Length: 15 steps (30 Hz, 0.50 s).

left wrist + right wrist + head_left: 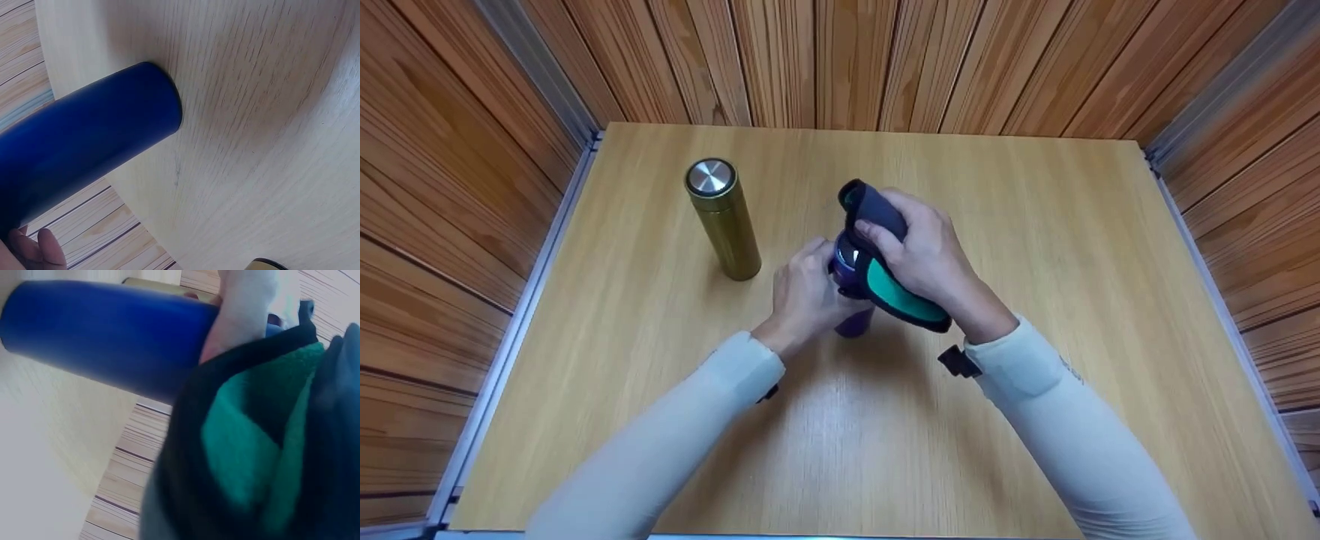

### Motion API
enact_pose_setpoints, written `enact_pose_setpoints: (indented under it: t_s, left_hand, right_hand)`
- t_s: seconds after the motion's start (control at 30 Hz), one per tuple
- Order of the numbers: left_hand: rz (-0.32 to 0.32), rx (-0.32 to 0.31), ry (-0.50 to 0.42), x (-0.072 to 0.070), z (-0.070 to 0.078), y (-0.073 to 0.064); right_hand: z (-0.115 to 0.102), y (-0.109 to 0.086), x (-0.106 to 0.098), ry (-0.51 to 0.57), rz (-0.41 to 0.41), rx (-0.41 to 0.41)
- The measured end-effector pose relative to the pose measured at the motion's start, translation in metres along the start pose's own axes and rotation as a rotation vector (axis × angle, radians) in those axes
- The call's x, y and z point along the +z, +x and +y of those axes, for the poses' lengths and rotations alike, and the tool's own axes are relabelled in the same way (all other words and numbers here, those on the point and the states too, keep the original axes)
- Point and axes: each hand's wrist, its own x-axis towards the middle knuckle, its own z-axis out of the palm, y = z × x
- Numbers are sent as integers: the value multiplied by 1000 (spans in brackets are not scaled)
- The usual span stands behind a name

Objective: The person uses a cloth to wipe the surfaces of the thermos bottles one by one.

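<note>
My left hand (808, 294) grips a blue-purple bottle (855, 324) near its top, in the middle of the table. In the left wrist view the bottle's smooth blue body (95, 124) shows down to its dark base edge, at the tabletop. My right hand (922, 244) holds a folded dark grey cloth (907, 298) with black edging and a green inner side, right against the bottle's top. Up close in the right wrist view, the cloth's green lining (236, 455) gapes beside the left hand. Most of the bottle's top is hidden by hands and cloth.
A gold-coloured flask (727, 225) with a silver-topped lid stands upright left of the hands. The wooden table (1035, 225) is bordered by metal rails (521, 319) and wood-panelled walls (847, 64) at the back and sides.
</note>
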Motion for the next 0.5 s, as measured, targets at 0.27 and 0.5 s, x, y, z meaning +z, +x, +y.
enact_pose_setpoints:
  t_s: [0.27, 0.5]
  left_hand:
    - [-18, 5, 23, -2, 0, 0]
    - [-14, 31, 62, 0, -2, 1]
  right_hand:
    - [11, -14, 2, 85, 4, -28]
    - [-3, -24, 4, -156, -54, -40]
